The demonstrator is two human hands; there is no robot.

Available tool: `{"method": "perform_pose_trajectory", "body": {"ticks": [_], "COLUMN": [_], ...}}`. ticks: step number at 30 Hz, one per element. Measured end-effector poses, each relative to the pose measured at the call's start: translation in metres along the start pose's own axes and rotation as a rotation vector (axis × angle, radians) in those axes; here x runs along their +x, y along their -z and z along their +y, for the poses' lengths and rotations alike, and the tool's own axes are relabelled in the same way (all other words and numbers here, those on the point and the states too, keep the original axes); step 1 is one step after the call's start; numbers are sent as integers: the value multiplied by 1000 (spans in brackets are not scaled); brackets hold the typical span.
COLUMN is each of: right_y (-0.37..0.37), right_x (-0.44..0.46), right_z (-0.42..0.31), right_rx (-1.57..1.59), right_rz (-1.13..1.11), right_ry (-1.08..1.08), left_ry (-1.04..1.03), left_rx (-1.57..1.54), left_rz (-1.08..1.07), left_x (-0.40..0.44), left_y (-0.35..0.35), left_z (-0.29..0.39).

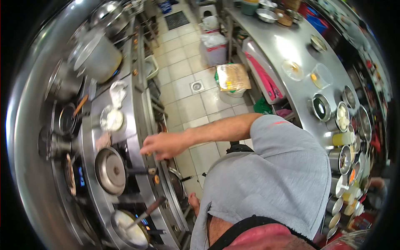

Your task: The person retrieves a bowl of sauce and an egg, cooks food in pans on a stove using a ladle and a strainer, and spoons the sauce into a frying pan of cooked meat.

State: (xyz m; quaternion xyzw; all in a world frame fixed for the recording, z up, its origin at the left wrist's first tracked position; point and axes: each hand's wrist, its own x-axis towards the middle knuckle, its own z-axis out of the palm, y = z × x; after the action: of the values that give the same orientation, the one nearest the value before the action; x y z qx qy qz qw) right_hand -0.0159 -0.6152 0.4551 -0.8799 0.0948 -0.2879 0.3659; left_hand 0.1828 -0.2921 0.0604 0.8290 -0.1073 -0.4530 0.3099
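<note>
My right hand (164,145) reaches across to the stove's front edge with its fingers bent, close to a stove knob (148,154). I cannot tell if the fingers grip the knob or anything else. Just beyond it a metal frying pan (112,171) sits on a burner, its dark handle toward me. Nearer, a pan with white contents (130,229) has a wooden-handled utensil (146,212) leaning in it. Low beside my body, part of my left hand (193,201) shows; its fingers are too small and partly hidden to read.
A large steaming pot (98,58) stands at the stove's far end, with a bowl of white food (111,119) nearer. Behind me runs a steel counter (287,46) holding bowls and bottles. A cardboard-topped bucket (232,79) stands on the tiled floor.
</note>
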Motion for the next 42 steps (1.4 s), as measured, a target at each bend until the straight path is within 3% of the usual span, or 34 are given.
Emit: {"method": "perform_pose_trajectory", "body": {"ticks": [4, 6, 9, 11, 14, 15, 17, 21, 24, 26, 28, 33, 35, 37, 42], "right_y": [109, 144, 179, 193, 212, 214, 217, 222, 235, 249, 272, 344, 378, 419, 530], "right_x": [-114, -174, -243, -272, -292, -292, -294, -297, -295, -298, -299, -309, -322, -340, -416], "right_z": [57, 82, 108, 113, 122, 125, 132, 162, 184, 202, 209, 223, 230, 239, 257], "right_rx": [-73, -120, -130, -61, -67, -64, -55, -202, -164, -157, -177, -294, -333, -436, -670], "right_rz": [324, 472, 626, 816, 868, 882, 913, 901, 926, 993, 1075, 1254, 1293, 1360, 1503], "right_ry": [-325, -620, -849, -956, -978, -981, -996, -992, -1038, -1081, -1120, -1085, -1098, -1087, -1167], "left_ry": [79, -226, -293, -378, -141, -146, -378, -481, -317, -416, -432, -431, -377, -483, -498], "left_rx": [108, 219, 500, 483, 355, 368, 422, 530, 586, 697, 724, 769, 761, 691, 739], "left_rz": [-61, -35, -75, -120, -252, -262, -290, -280, -430, -406, -426, -429, -483, -377, -318], "left_x": [22, 57, 68, 77, 71, 56, 28, 52, 65, 135, 189, 201, 187, 154, 143], "left_y": [-46, -75, -125, -159, -215, -226, -249, -282, -295, -310, -324, -341, -347, -358, -395], "left_z": [51, 52, 100, 121, 191, 221, 279, 328, 365, 345, 337, 426, 459, 496, 517]}}
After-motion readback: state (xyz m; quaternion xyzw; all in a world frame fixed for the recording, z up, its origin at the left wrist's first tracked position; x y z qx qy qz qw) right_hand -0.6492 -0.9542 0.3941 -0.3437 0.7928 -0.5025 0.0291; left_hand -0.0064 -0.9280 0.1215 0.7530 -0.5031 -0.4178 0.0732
